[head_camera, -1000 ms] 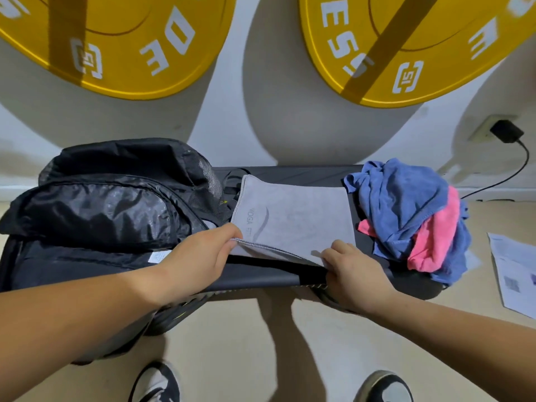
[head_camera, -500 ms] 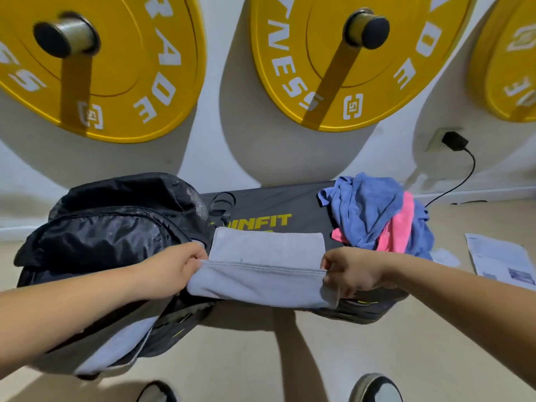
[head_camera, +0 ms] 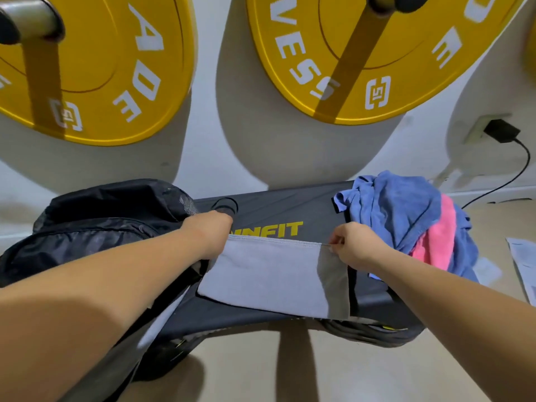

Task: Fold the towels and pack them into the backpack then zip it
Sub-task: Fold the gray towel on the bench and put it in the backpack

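Far left on the wall, a yellow weight plate (head_camera: pixel 95 68) hangs on its peg. Below it the black backpack (head_camera: pixel 95 224) lies slumped at the left end of the dark table (head_camera: pixel 293 206), its shiny fabric crumpled.

Here's the left hand (head_camera: pixel 208 230), right up against the backpack's edge. Its fingers are curled down and its grip is closed on the far left corner of the grey towel (head_camera: pixel 269 274). The towel lies flat across the middle of the table as a folded rectangle. Its stitched far edge runs straight between the two hands, just under the yellow lettering printed on the table. Its near edge reaches the table's front rim.

Above on the wall hangs a second yellow plate (head_camera: pixel 362 53). Then the right hand (head_camera: pixel 353 245), in a narrow grip, thumb and fingertips pinching the far right corner of the grey towel.

Just beside that hand is the unfolded pile: a blue towel (head_camera: pixel 397 207) heaped at the table's right end, with a pink towel (head_camera: pixel 435 242) tucked into it and showing down its right side.

Further right, a black charger (head_camera: pixel 500 130) sits in a wall socket with its cable trailing down to the floor. Sheets of paper (head_camera: pixel 523 262) lie on the floor at the frame's edge.
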The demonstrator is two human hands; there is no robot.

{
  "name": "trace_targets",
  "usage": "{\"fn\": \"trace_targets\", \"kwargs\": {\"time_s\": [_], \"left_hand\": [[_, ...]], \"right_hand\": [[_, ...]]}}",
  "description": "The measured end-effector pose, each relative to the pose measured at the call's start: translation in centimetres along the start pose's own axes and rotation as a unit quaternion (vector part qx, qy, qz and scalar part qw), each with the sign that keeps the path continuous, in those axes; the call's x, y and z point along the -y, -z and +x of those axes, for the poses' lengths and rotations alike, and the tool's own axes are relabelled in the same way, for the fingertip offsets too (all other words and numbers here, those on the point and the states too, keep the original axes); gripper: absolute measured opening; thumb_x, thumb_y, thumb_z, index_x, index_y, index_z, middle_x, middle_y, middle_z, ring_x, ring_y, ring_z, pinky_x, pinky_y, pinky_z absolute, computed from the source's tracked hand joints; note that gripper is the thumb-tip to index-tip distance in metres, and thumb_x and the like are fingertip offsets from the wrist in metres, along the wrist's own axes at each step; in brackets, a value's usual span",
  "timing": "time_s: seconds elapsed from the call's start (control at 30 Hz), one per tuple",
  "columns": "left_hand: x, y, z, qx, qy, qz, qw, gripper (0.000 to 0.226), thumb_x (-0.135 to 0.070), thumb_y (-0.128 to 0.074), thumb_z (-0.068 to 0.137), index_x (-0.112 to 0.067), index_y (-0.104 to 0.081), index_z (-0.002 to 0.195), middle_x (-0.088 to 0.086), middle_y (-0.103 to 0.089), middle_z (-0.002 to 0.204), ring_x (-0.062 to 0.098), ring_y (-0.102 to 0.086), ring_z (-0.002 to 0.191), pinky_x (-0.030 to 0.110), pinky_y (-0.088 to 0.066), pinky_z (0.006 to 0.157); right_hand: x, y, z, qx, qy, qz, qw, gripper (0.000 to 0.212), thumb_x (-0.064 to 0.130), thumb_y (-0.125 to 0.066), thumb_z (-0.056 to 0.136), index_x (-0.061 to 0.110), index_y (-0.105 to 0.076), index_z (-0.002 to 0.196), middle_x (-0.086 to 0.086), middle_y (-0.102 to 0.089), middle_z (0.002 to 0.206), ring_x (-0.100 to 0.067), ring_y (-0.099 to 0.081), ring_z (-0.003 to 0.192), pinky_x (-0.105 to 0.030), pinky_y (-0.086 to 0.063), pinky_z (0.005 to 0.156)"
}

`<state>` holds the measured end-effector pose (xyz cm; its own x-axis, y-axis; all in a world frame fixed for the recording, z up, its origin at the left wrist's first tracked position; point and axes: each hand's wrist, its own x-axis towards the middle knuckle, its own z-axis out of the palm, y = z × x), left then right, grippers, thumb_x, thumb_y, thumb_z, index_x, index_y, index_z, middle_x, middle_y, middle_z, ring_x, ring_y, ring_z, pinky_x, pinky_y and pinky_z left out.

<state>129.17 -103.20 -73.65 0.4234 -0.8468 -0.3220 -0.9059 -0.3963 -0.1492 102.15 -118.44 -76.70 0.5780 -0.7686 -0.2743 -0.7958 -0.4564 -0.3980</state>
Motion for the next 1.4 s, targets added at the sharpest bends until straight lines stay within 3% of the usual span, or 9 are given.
{"fn": "trace_targets", "kwargs": {"time_s": [0.17,0.33,0.53,0.7,0.8,0.97,1.23,1.3,1.4], "left_hand": [[0.2,-2.1,1.5,0.0,-0.018,0.048,0.999,0.019,-0.004,-0.057,0.083,-0.023,-0.057,0.082,-0.004,-0.055,0.085,0.025,-0.057,0.078,0.033,-0.046,0.065],[-0.1,-4.1,2.4,-0.01,-0.066,0.08,0.995,0.018,-0.013,-0.053,0.09,-0.023,-0.063,0.101,-0.002,-0.044,0.105,0.023,-0.06,0.101,0.036,-0.049,0.069],[-0.4,-3.3,2.7,0.073,-0.058,0.03,0.995,0.021,-0.031,-0.057,0.075,-0.024,-0.052,0.094,0.0,-0.045,0.111,0.024,-0.052,0.108,0.041,-0.051,0.085],[-0.8,-2.2,3.3,0.071,-0.068,-0.054,0.994,0.014,-0.022,-0.058,0.071,-0.025,-0.049,0.082,-0.006,-0.057,0.086,0.025,-0.059,0.087,0.031,-0.052,0.073],[-0.6,-0.4,3.6,0.061,-0.052,-0.17,0.982,0.013,-0.016,-0.056,0.073,-0.025,-0.05,0.08,-0.006,-0.061,0.083,0.023,-0.06,0.084,0.029,-0.046,0.064],[-1.4,0.5,5.2,-0.043,-0.005,-0.308,0.95,0.025,-0.007,-0.052,0.075,-0.022,-0.06,0.094,-0.001,-0.067,0.096,0.024,-0.063,0.091,0.032,-0.053,0.077],[-6.0,4.1,9.4,-0.284,-0.124,-0.311,0.899,0.049,-0.009,-0.063,0.091,-0.019,-0.052,0.138,0.004,-0.056,0.131,0.029,-0.06,0.107,0.042,-0.051,0.09],[-6.7,3.6,8.8,-0.253,-0.093,-0.293,0.917,0.044,-0.014,-0.062,0.091,-0.02,-0.053,0.134,0.004,-0.058,0.124,0.03,-0.06,0.104,0.043,-0.053,0.088],[-7.2,1.7,6.0,-0.08,-0.007,-0.226,0.971,0.028,-0.024,-0.06,0.084,-0.015,-0.056,0.11,0.005,-0.068,0.1,0.03,-0.066,0.091,0.044,-0.059,0.079]], "right_hand": [[-1.5,-1.5,1.3,-0.002,0.015,-0.004,1.0,0.018,0.017,-0.06,0.097,0.018,-0.076,0.105,-0.001,-0.073,0.1,-0.023,-0.065,0.095,-0.035,-0.055,0.082],[-2.0,-3.3,1.6,-0.03,0.049,-0.012,0.998,0.015,0.033,-0.066,0.093,0.024,-0.077,0.1,-0.004,-0.062,0.102,-0.018,-0.056,0.1,-0.038,-0.052,0.086],[-0.7,-2.9,1.7,0.008,0.045,-0.018,0.999,0.027,0.047,-0.076,0.082,0.024,-0.064,0.09,0.007,-0.056,0.097,-0.014,-0.056,0.094,-0.031,-0.051,0.082],[-0.3,-2.5,1.5,0.051,0.009,0.034,0.998,0.03,0.037,-0.077,0.082,0.022,-0.066,0.106,0.007,-0.067,0.101,-0.016,-0.064,0.095,-0.032,-0.056,0.084],[-0.2,-1.7,1.5,0.089,-0.008,0.04,0.995,0.016,0.031,-0.075,0.081,0.021,-0.072,0.092,0.001,-0.072,0.088,-0.016,-0.066,0.08,-0.024,-0.052,0.064],[-0.1,-0.9,0.8,0.137,-0.099,0.195,0.966,0.019,0.016,-0.079,0.076,0.003,-0.067,0.086,-0.009,-0.067,0.075,-0.021,-0.063,0.063,-0.026,-0.052,0.05],[-0.4,-1.8,-1.1,0.242,-0.18,0.377,0.876,0.026,0.019,-0.075,0.09,0.008,-0.053,0.087,-0.009,-0.045,0.064,-0.034,-0.067,0.062,-0.044,-0.062,0.067],[-0.8,-2.5,-1.1,0.215,-0.18,0.35,0.894,0.024,0.024,-0.07,0.094,0.007,-0.055,0.084,-0.008,-0.047,0.061,-0.032,-0.066,0.057,-0.047,-0.063,0.072],[-0.8,-2.6,-1.3,0.206,-0.164,0.282,0.922,0.028,0.033,-0.065,0.094,0.007,-0.058,0.085,-0.008,-0.059,0.058,-0.028,-0.067,0.053,-0.036,-0.06,0.055]]}}
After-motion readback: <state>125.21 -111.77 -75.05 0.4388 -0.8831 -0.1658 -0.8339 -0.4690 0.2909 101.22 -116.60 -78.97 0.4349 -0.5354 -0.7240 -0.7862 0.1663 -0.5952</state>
